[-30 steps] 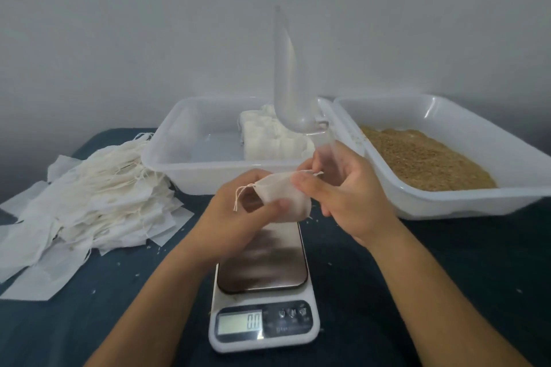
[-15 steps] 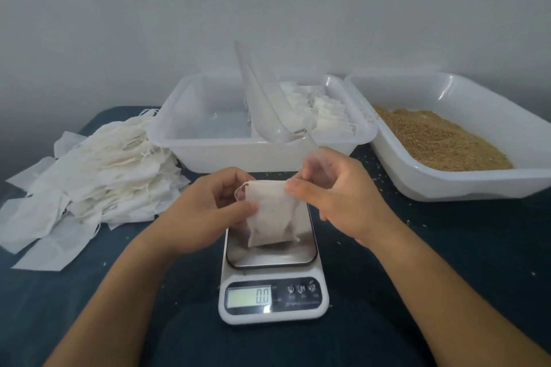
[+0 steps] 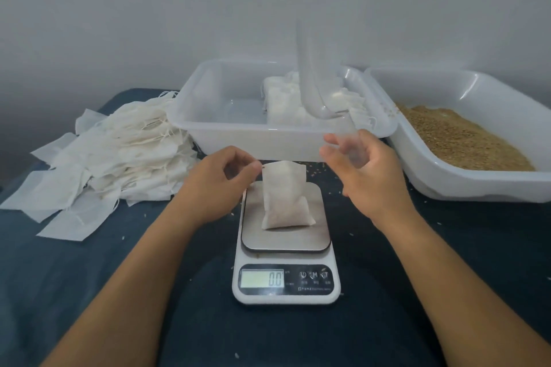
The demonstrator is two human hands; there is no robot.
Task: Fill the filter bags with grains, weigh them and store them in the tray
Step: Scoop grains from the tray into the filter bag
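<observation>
A dark blue cloth-covered surface bears empty filter bags, two tubs and a scale.

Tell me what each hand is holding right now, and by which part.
The right hand holds the clear scoop by its handle. The left hand holds nothing; the filled bag sits free on the scale.
</observation>
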